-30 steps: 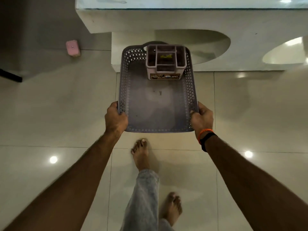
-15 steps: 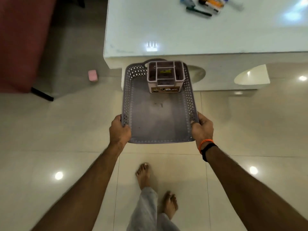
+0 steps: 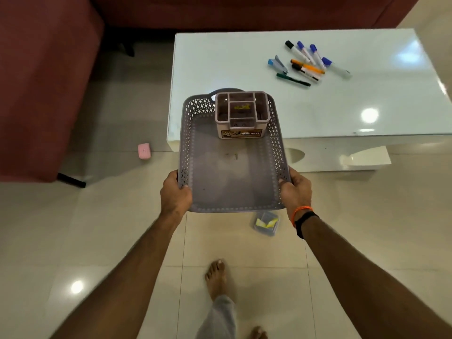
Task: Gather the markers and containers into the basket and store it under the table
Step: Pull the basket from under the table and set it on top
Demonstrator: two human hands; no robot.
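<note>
I hold a grey perforated basket [image 3: 232, 182] in the air above the floor, in front of the white table [image 3: 342, 113]. My left hand [image 3: 175, 194] grips its near left corner and my right hand [image 3: 296, 189] grips its near right corner. A beige divided organiser [image 3: 242, 113] stands at the basket's far end. Several markers and pens [image 3: 308, 63] lie loose on the table's far right part. A small clear container with yellow contents [image 3: 265, 222] lies on the floor just below the basket's near edge.
A dark red sofa [image 3: 41, 89] fills the left and the back. A small pink object [image 3: 144, 150] lies on the floor by the sofa. The table base [image 3: 342, 157] has oval cut-outs. My bare feet [image 3: 216, 275] stand on glossy tiles.
The basket has come up and my view has lifted, so the table top and the markers now show fully. The small clear container on the floor has come into view below the basket.
</note>
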